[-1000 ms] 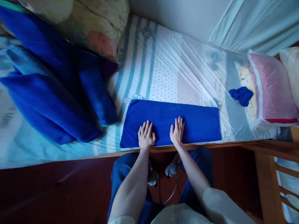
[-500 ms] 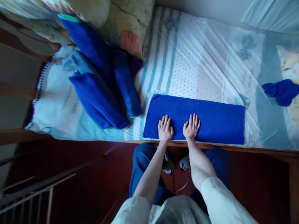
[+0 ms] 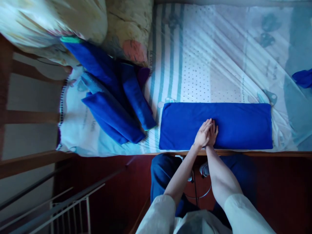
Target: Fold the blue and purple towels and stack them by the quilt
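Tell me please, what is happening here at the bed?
A person stands at the edge of the bed with both hands on a folded blue towel that lies flat along the near edge. The left hand and right hand are pressed side by side near the towel's middle, fingers stretched flat. To the left lies a pile of other blue folded cloths, partly under a patterned pillow. A small blue cloth lies at the far right.

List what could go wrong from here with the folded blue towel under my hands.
The folded blue towel lies right along the bed edge, so a push toward you could slide it off onto the floor. Your left hand overlaps your right hand at one spot, so the towel's far ends may stay creased. The folded blue pile leans and could topple.
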Motion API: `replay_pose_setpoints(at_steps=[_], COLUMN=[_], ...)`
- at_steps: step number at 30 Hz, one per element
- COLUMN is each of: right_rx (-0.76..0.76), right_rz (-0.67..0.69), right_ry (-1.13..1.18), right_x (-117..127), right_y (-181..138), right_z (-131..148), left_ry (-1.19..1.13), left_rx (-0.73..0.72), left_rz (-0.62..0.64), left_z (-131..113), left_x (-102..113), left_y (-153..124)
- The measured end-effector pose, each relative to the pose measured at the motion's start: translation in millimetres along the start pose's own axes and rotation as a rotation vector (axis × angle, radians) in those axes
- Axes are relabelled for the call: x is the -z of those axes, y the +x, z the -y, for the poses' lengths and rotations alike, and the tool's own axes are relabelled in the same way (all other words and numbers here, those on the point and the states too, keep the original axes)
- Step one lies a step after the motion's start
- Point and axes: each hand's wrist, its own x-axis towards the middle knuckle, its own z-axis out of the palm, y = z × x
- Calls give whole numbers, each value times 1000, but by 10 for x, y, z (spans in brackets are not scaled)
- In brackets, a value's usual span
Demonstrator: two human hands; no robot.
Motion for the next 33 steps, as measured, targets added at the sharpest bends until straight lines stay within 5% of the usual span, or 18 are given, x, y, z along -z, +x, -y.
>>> replay_pose_setpoints(at_steps=[8, 11, 15, 20, 23, 26, 31, 33], right_rx=[-6, -11, -12, -21, -19, -25, -20, -25], right_rz=[-49, -56, -52, -16, -14, -36, -34, -35], right_ry=[36, 39, 41, 30, 34, 39, 47, 55], right_x=[231, 241, 237, 211, 194, 202, 242, 245], right_y=[29, 37, 34, 25, 23, 24, 28, 27], right_z=[120, 133, 130, 89, 82, 107, 140, 138], left_ry=[398, 499, 573, 530, 542, 586, 675, 681], left_rx=[334, 359, 245, 49, 25, 83, 346, 419], left_rz=[-298, -305, -302, 21, 135, 104, -134, -194], left_z=[572, 566, 297, -105, -90, 150, 683, 768], left_x=[1532, 1835, 1594, 652, 410, 705, 1721, 1953], left_y=[-1064, -1228, -1061, -339, 15, 103, 24, 26])
